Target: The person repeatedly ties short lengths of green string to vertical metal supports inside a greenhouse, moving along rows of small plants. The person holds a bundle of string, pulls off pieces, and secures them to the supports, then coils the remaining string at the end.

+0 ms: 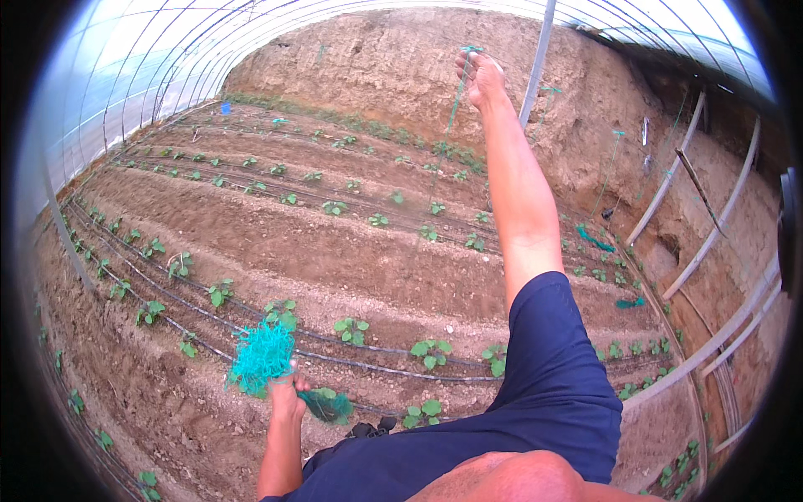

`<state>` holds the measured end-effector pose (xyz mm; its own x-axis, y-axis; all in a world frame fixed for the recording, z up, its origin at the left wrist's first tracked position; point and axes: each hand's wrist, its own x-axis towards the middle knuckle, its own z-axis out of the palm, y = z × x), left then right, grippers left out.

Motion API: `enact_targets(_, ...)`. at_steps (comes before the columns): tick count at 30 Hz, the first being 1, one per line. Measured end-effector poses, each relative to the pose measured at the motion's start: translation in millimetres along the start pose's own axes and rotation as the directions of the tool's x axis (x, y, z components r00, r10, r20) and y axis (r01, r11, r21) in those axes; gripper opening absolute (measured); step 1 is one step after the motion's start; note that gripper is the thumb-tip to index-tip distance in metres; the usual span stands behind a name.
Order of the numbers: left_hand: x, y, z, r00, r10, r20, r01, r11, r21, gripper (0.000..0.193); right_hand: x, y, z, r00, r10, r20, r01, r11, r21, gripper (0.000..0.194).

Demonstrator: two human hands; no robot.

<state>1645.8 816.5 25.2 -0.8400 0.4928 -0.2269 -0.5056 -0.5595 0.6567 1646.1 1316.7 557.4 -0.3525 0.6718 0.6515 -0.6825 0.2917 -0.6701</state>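
My left hand [287, 388], low and left of my body, grips a bundle of cut green twine [263, 352]. The loose ends fan out above the fist, and a darker green tail [330, 408] hangs out on the other side. My right hand [483, 78] is raised far out ahead, its fingers closed around the top of a green twine strand [453, 113]. A small green tuft [472, 48] shows just above those fingertips. The strand drops from the hand toward a row of seedlings; its lower end is too faint to follow.
A grey post [537, 66] rises right beside my raised arm. Black drip lines [401, 374] run along beds of leafy seedlings [431, 353]. Slanted poles [668, 169] lean by the earthen wall [389, 56]. More twine [607, 166] hangs at right; a green twine bundle [593, 238] lies on soil.
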Motion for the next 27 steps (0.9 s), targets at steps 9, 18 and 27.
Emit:
enact_targets(9, -18.2, -1.7, -39.3, 0.995, 0.057, -0.084, -0.057, 0.998, -0.006, 0.022, -7.0, 5.6, 9.0, 0.989, 0.113, 0.094, -0.138, 0.937, 0.321, 0.014)
enact_targets(18, -28.4, 3.6, -35.2, 0.996, 0.048, -0.082, -0.048, 0.999, -0.001, 0.021, -31.2, 9.5, 5.4, 0.967, 0.204, 0.15, -0.215, 0.974, 0.067, 0.013)
enact_targets(27, -25.8, -11.3, -38.1, 0.998, 0.035, -0.053, -0.031, 0.997, 0.077, 0.018, -80.6, 83.3, -58.5, 0.944, 0.234, 0.231, 0.058, 0.571, -0.819, 0.011)
